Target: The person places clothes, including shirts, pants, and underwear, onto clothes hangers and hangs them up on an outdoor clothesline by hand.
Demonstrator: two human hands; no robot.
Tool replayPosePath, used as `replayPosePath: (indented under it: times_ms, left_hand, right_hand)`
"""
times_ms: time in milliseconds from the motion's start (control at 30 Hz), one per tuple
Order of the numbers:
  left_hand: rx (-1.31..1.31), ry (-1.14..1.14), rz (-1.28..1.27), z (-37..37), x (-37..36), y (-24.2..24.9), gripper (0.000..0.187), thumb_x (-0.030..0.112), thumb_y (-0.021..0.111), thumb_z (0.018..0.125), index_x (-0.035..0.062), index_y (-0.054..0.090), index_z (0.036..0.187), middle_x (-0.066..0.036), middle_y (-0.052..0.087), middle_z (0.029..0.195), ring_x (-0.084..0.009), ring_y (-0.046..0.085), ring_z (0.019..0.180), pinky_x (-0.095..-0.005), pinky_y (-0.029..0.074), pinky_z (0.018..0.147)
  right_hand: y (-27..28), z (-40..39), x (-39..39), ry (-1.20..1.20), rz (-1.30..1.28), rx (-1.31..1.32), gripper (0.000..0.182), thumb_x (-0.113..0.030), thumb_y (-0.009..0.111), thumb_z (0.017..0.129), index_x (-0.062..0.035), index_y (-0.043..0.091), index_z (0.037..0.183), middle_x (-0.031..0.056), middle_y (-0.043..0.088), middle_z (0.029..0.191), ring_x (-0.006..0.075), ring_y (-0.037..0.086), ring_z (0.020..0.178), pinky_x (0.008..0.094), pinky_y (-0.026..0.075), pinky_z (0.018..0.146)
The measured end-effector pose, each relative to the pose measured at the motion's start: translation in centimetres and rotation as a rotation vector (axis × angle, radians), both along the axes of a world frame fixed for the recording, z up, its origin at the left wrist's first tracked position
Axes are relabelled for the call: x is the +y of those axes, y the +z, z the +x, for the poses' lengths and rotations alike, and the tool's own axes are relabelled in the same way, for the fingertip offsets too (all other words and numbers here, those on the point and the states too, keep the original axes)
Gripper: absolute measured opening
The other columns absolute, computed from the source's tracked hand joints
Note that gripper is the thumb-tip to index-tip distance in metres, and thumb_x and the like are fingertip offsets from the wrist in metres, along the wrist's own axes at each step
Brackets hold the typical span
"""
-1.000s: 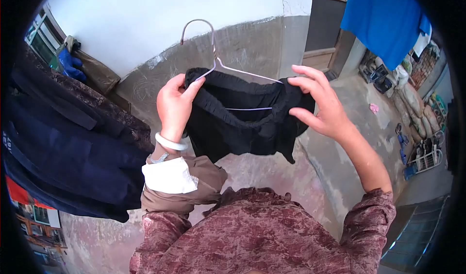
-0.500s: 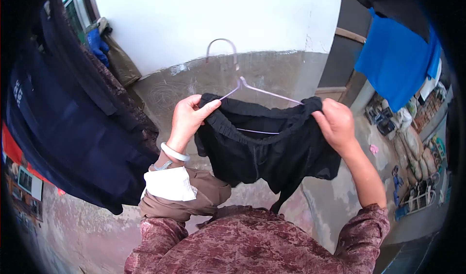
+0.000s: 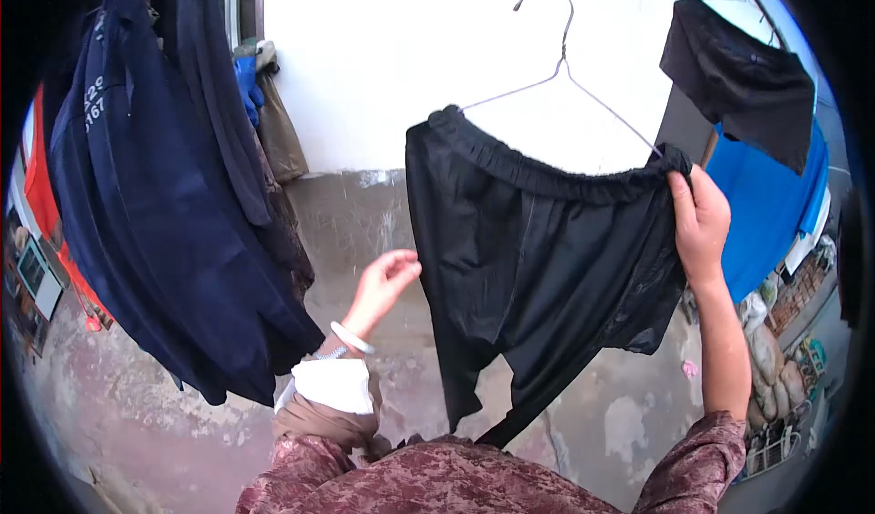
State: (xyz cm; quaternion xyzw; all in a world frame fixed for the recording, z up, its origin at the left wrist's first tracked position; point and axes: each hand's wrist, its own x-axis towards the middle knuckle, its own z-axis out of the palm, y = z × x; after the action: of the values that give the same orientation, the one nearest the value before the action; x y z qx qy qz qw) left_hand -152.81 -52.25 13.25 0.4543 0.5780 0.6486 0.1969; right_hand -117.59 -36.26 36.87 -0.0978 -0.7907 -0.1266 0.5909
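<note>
Black shorts with a gathered elastic waistband hang on a thin wire hanger, its hook up against the white wall. My right hand pinches the waistband at its right corner, by the hanger's end. Beside the left edge of the shorts is my left hand, its fingers bent and close together near the cloth; whether they touch or hold its edge is unclear. A white bangle circles my left wrist, above a white cloth on the sleeve.
Dark blue garments hang at the left. At the upper right hang a dark garment and a blue cloth. Sacks and a metal rack stand along the right side. A small pink thing lies on the floor.
The hanger and shorts have risen, and the shorts now hang lower from the waistband, seen flat. My left hand has left the waistband's left corner and moved down. My right hand still grips the right corner.
</note>
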Motion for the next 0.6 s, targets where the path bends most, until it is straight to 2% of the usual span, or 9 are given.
replayPosePath:
  times_ms: [133,200,300,500,533,600]
  left_hand:
    - [-0.108,-0.015,-0.007,1.3,-1.0,-1.9,0.032,0.015,0.069,0.086,0.0017,0.060,0.113,-0.004,0.065,0.097,-0.0106,0.060,0.092,-0.0264,0.049,0.085]
    - [-0.066,-0.009,-0.002,1.8,-1.6,-3.0,0.031,0.015,0.069,0.086,0.0016,0.060,0.113,-0.004,0.066,0.098,-0.0109,0.061,0.092,-0.0266,0.049,0.084]
    - [-0.104,-0.049,-0.030,2.3,-3.3,-4.5,0.032,0.016,0.070,0.086,0.0014,0.061,0.113,-0.004,0.066,0.098,-0.0105,0.061,0.091,-0.0261,0.049,0.083]
    - [-0.056,0.034,-0.189,1.8,-6.7,-6.2,0.028,0.021,0.070,0.086,0.0028,0.066,0.106,-0.004,0.067,0.094,-0.0089,0.061,0.084,-0.0243,0.049,0.078]
    - [-0.050,0.035,-0.180,1.5,-7.1,-6.4,0.028,0.021,0.070,0.086,0.0028,0.066,0.106,-0.004,0.067,0.094,-0.0089,0.061,0.084,-0.0243,0.049,0.078]
    - [-0.154,0.019,-0.160,1.4,-8.4,-6.2,0.027,0.022,0.070,0.085,0.0036,0.067,0.105,-0.002,0.067,0.093,-0.0087,0.059,0.083,-0.0242,0.049,0.077]
  right_hand:
    - [5.9,-2.2,-0.9,-0.047,0.112,0.065,0.016,-0.014,0.061,0.089,0.0018,0.058,0.085,0.0172,0.054,0.071,0.0326,0.052,0.065,0.0360,0.042,0.060]
    - [9.4,-3.2,-1.3,-0.080,0.203,0.094,0.020,-0.016,0.061,0.089,0.0017,0.056,0.082,0.0179,0.052,0.070,0.0347,0.051,0.064,0.0375,0.041,0.060]
    - [14.7,-4.7,-1.6,-0.213,0.303,0.134,0.034,-0.027,0.058,0.091,0.0008,0.049,0.074,0.0201,0.050,0.069,0.0385,0.050,0.067,0.0431,0.039,0.060]
    - [25.0,-8.2,-3.8,-0.347,0.366,0.290,0.037,-0.041,0.053,0.091,-0.0056,0.063,0.092,0.0204,0.064,0.084,0.0417,0.060,0.083,0.0489,0.047,0.072]
    - [26.6,-8.9,-4.4,-0.354,0.388,0.315,0.038,-0.043,0.052,0.091,-0.0067,0.065,0.091,0.0205,0.064,0.083,0.0410,0.061,0.083,0.0486,0.047,0.072]
    - [29.3,-10.9,-5.3,-0.284,0.459,0.429,0.039,-0.041,0.051,0.093,-0.0037,0.058,0.085,0.0192,0.061,0.077,0.0413,0.059,0.077,0.0477,0.046,0.069]
